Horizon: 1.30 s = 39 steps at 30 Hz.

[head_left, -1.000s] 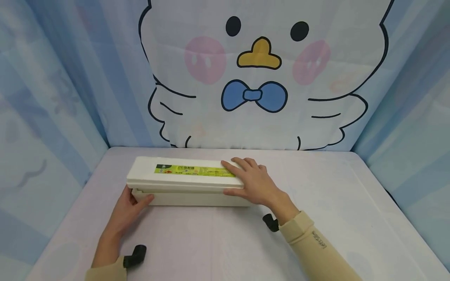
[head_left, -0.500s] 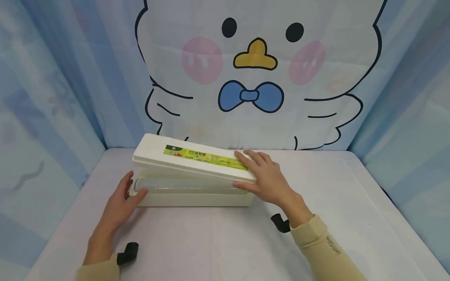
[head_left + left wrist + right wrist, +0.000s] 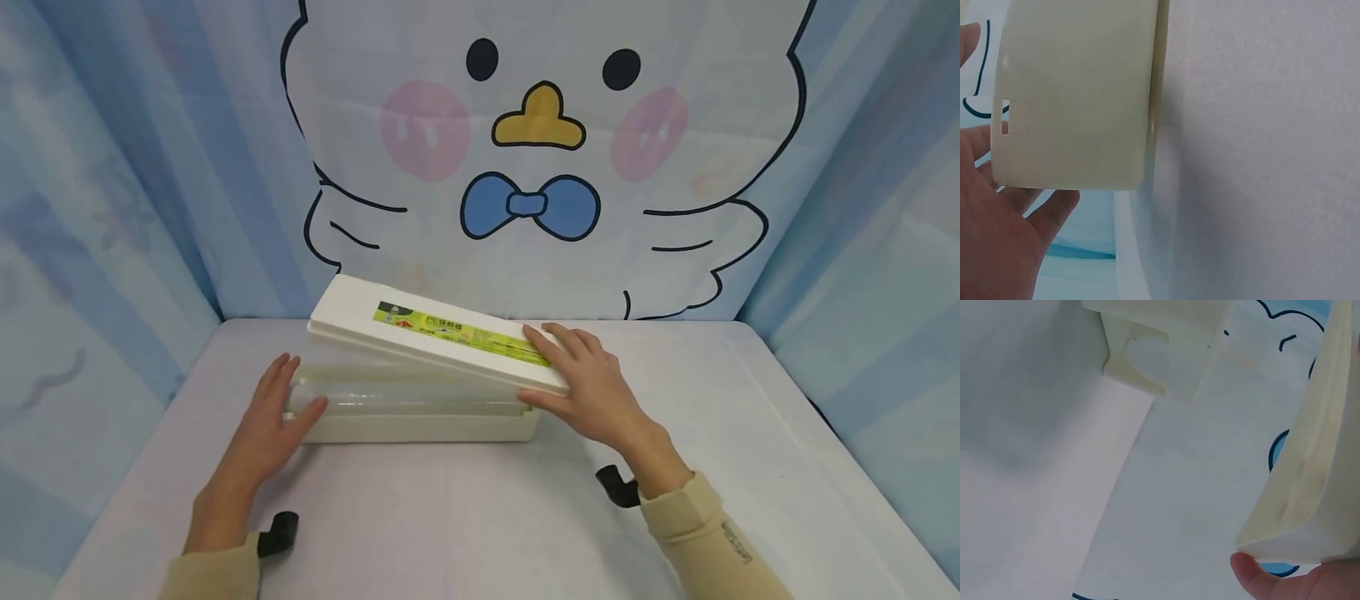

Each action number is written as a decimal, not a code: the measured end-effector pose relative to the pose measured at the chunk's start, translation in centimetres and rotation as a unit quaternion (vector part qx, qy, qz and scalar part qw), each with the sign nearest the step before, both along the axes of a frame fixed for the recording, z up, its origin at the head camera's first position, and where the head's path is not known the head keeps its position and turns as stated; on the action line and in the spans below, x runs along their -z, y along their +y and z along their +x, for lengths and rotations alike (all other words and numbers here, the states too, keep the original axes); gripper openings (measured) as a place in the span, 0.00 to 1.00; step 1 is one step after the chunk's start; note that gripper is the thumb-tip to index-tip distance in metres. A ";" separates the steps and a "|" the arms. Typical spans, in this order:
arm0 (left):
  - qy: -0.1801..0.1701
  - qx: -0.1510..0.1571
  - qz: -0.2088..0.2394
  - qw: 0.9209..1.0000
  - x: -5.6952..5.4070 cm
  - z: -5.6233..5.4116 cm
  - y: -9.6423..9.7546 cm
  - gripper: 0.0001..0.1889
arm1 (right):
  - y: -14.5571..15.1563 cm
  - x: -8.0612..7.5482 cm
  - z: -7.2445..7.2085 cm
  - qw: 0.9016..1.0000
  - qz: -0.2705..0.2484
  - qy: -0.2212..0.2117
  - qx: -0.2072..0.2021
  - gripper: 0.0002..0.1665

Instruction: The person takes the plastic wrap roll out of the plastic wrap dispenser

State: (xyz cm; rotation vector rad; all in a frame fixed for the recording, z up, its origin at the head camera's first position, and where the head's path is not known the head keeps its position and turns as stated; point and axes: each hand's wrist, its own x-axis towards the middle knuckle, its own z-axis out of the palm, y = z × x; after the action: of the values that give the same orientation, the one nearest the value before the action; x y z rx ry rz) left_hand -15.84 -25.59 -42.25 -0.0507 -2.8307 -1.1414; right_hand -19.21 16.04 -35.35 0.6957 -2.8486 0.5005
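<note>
My right hand (image 3: 588,392) grips the right end of a white lid (image 3: 352,310) with a yellow-green label. The lid is tilted, its left end raised above the cream box base (image 3: 420,429) of a cling film dispenser. A clear, shiny roll of cling film (image 3: 420,395) lies in the base, partly covered by the lid. In the right wrist view, the hollow inside of the lid (image 3: 1300,469) shows above my thumb (image 3: 1257,575). Beside the base's left end is my left hand (image 3: 258,433), fingers loosely extended; the left wrist view shows it at the end of the base (image 3: 1079,112).
A pale cloth covers the table (image 3: 450,517). Behind it hangs a curtain (image 3: 540,267) printed with a cartoon face and blue bow. Blue patterned curtains (image 3: 97,292) flank both sides. A black wrist-worn piece (image 3: 279,533) sticks out by the left cuff.
The lid has come off the base, its left end rising and the whole lid shifting right with my right hand. The film roll is now exposed. My left hand has loosened at the base's end.
</note>
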 end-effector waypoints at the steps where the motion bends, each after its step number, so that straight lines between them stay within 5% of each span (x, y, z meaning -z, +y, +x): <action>1: 0.001 0.000 -0.002 1.000 0.1 0.0 0.0 0.46 | 0.1 0.0 0.0 1.000 0.000 0.001 0.001 0.51; 19: 0.040 0.013 -0.009 0.999 0.9 0.1 0.4 0.43 | 2.3 -0.5 1.0 0.999 -0.021 0.017 0.023 0.50; 30: -0.007 -0.005 -0.008 1.000 0.9 0.1 0.2 0.48 | 4.2 0.1 1.1 0.999 -0.018 0.016 0.044 0.50; 39: 0.012 -0.003 -0.001 1.000 1.1 0.1 0.1 0.48 | 5.6 0.5 1.4 0.998 -0.010 0.021 0.058 0.49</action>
State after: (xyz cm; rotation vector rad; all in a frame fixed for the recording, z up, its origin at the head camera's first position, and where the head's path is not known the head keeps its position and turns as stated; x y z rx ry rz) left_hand -15.78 -25.51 -43.33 -0.0541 -2.8100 -1.1290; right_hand -17.81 21.59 -35.82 0.5262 -2.8199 0.4904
